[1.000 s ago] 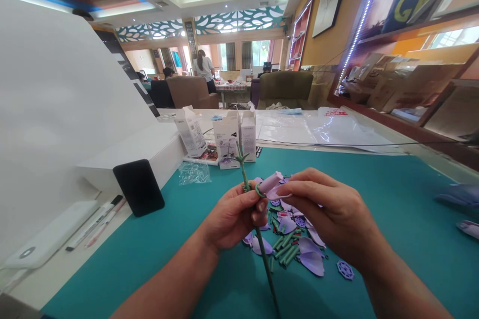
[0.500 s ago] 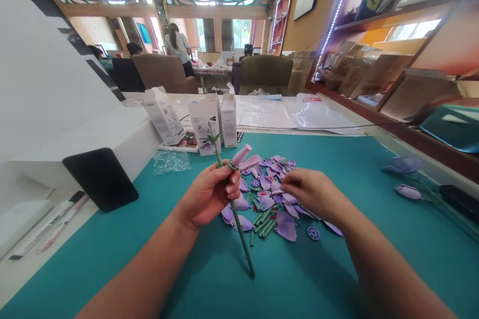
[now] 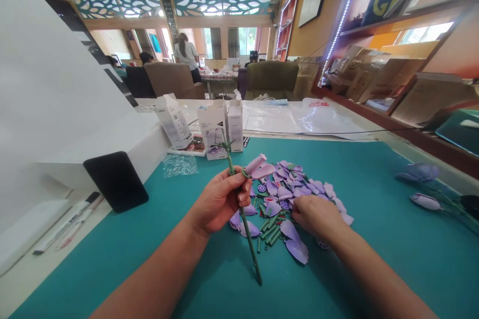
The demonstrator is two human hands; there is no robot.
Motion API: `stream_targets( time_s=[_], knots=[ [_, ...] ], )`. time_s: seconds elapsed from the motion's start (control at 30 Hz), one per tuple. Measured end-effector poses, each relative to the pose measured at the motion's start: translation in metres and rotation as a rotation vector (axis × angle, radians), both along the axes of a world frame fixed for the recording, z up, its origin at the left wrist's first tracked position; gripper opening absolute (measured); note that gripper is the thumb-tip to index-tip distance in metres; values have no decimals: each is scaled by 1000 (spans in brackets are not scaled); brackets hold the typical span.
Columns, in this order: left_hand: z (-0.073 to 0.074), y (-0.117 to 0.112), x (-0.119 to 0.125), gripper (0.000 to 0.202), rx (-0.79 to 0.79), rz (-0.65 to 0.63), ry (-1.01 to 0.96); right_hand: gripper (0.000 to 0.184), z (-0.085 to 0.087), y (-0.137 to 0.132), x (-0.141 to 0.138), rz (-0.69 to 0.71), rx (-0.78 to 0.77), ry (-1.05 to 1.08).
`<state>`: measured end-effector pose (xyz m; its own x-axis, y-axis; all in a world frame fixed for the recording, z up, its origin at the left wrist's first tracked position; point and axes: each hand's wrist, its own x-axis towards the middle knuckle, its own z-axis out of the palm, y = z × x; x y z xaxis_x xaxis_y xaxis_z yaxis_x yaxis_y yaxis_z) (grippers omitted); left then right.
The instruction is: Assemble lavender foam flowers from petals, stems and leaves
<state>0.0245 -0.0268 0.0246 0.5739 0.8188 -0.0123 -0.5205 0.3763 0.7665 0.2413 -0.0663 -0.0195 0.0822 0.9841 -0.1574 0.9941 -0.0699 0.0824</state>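
Observation:
My left hand is closed around a green toy flower stem, which leans with its lower end toward me. Small green leaves sit at the stem's top. By the thumb and forefinger, a pink-lilac bud with a green base points up and right. My right hand reaches into a pile of lilac plastic petals, its fingers curled down and their tips hidden. Short green tubes and purple wheel-shaped pieces lie among the petals. Two loose petals rest in front of the pile.
Open white boxes stand behind the pile, near a crumpled clear bag. A black tablet-like panel leans at the left beside pens. Finished-looking lilac flowers lie at the right of the green mat. People are in the background.
My right hand has lowered into the pile, and petals there have shifted, some spread to the right and toward me. My left hand still holds the stem. The whole view has shifted slightly.

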Motion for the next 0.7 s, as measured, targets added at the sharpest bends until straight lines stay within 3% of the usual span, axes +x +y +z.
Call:
stream_targets(
  time_s=[0.13, 0.27, 0.47, 0.6, 0.7],
  knots=[
    [0, -1, -1, 23, 16, 13, -11, 19, 12, -1, -1, 3, 95, 162],
    [1, -2, -3, 24, 35, 28, -23, 14, 31, -8, -5, 63, 199, 668],
    [5, -4, -4, 26, 59, 75, -7, 27, 65, -27, -13, 96, 303, 1385],
    [9, -7, -3, 27, 87, 131, 15, 31, 88, -37, -22, 184, 483, 1487],
    [12, -10, -3, 27, 120, 172, 54, 18, 99, -40, -34, 247, 607, 1450]
  ],
)
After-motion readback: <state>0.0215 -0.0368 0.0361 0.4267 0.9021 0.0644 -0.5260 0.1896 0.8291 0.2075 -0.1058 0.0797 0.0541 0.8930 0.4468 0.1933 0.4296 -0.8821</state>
